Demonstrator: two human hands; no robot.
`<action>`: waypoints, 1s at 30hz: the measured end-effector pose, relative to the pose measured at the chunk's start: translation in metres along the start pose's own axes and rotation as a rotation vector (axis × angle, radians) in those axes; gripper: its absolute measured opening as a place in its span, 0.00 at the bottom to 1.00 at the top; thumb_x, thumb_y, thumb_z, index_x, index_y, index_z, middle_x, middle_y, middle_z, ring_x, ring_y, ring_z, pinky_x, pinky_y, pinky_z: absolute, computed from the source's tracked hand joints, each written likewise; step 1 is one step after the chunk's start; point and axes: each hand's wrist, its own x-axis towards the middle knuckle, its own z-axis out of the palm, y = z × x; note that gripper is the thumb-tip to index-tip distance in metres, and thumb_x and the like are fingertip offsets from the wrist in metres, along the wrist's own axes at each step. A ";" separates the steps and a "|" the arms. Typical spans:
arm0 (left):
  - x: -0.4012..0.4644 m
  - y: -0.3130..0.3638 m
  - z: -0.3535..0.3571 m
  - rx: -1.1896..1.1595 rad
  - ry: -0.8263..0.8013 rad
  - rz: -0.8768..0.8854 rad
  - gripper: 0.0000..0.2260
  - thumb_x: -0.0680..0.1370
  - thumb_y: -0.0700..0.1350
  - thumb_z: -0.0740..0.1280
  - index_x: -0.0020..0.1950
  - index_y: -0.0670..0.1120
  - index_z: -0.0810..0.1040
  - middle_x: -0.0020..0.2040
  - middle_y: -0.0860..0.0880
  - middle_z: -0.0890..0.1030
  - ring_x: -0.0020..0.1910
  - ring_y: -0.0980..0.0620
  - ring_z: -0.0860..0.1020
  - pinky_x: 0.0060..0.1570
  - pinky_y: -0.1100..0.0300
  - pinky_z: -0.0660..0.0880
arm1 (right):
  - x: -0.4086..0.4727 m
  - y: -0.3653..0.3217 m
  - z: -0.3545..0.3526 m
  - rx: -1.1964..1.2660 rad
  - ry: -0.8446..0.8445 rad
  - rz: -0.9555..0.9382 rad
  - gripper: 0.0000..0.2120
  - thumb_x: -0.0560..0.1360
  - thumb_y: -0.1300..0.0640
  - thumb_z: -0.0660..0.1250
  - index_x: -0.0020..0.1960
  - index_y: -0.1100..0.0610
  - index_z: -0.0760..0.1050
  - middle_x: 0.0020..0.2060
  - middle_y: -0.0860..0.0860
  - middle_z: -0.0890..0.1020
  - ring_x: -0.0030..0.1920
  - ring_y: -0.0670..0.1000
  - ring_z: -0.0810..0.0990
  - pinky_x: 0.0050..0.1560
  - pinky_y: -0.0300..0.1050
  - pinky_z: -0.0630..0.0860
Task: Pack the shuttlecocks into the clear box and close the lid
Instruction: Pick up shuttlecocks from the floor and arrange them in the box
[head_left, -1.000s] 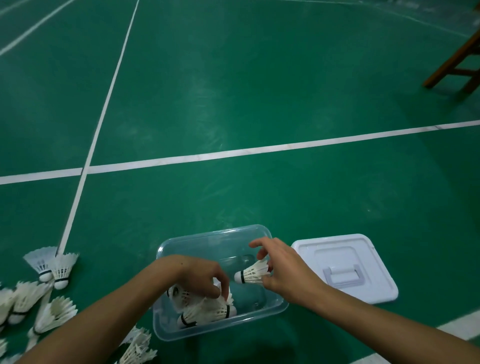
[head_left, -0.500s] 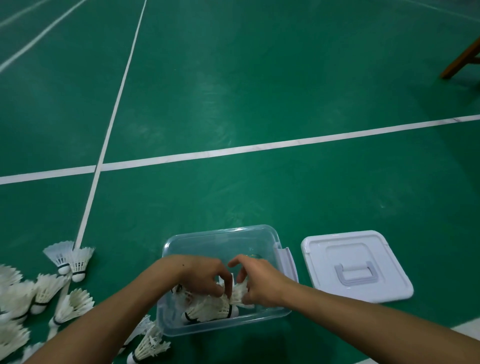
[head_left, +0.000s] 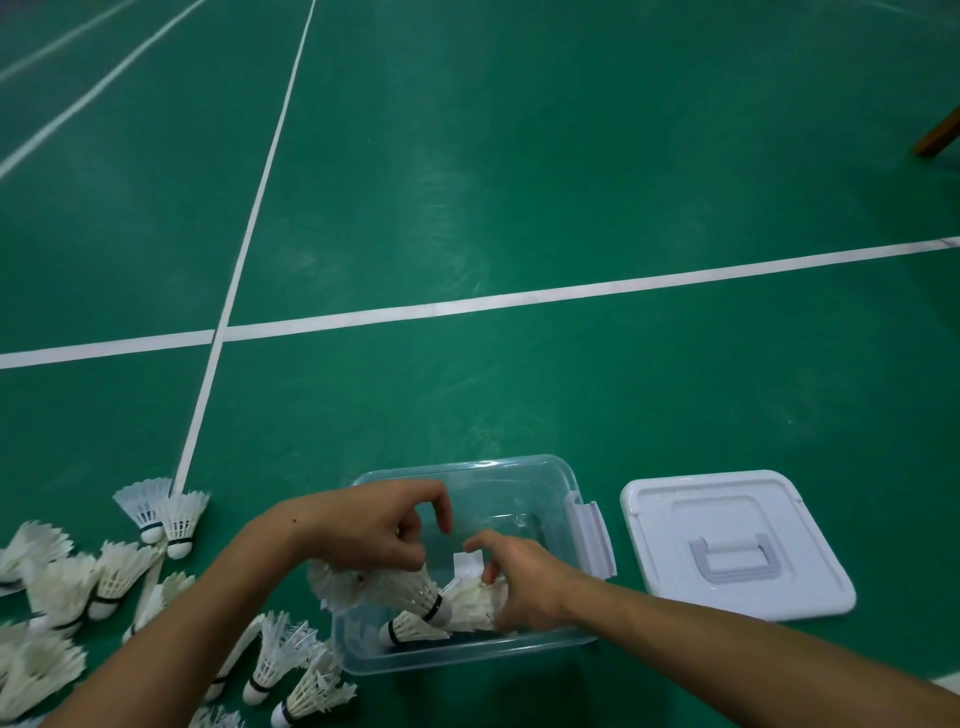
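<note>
**A:** Shuttlecocks (head_left: 415, 603) in the box (head_left: 519, 478) are white feather ones with black bands by the cork, lying on their sides along its near edge. Box is clear plastic, rounded corners, grey latch (head_left: 589, 535) on its right side.

**B:** Hands?

**A:** Both are over the box. The right hand (head_left: 519, 587) has its fingers curled onto the feathers of one bird. The left hand (head_left: 374, 525) hovers above the pile with its fingers curled, and I can't tell if it grips anything.

**B:** Rest?

**A:** More loose birds (head_left: 104, 577) on the green floor (head_left: 467, 182) left of the box. White lid (head_left: 727, 545) lies flat just right of it, handle up.
</note>
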 end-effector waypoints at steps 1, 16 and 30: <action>-0.004 -0.003 -0.001 -0.026 0.013 0.000 0.15 0.77 0.41 0.68 0.60 0.57 0.73 0.34 0.55 0.76 0.32 0.56 0.69 0.39 0.56 0.70 | -0.002 -0.001 -0.002 0.005 -0.001 0.001 0.47 0.70 0.68 0.79 0.81 0.48 0.61 0.62 0.50 0.75 0.60 0.55 0.80 0.56 0.52 0.85; 0.000 0.048 0.000 -0.251 0.192 0.223 0.16 0.80 0.37 0.69 0.61 0.51 0.68 0.36 0.50 0.75 0.34 0.55 0.70 0.36 0.59 0.69 | -0.061 -0.050 -0.047 0.327 0.259 -0.275 0.43 0.67 0.51 0.84 0.75 0.47 0.67 0.59 0.43 0.82 0.52 0.48 0.85 0.53 0.54 0.85; 0.053 0.024 0.036 0.198 0.038 0.090 0.21 0.75 0.57 0.77 0.65 0.66 0.74 0.47 0.56 0.84 0.39 0.62 0.76 0.48 0.60 0.76 | -0.086 0.011 -0.078 0.304 0.564 -0.072 0.31 0.65 0.56 0.82 0.65 0.44 0.76 0.49 0.43 0.81 0.43 0.42 0.80 0.46 0.34 0.77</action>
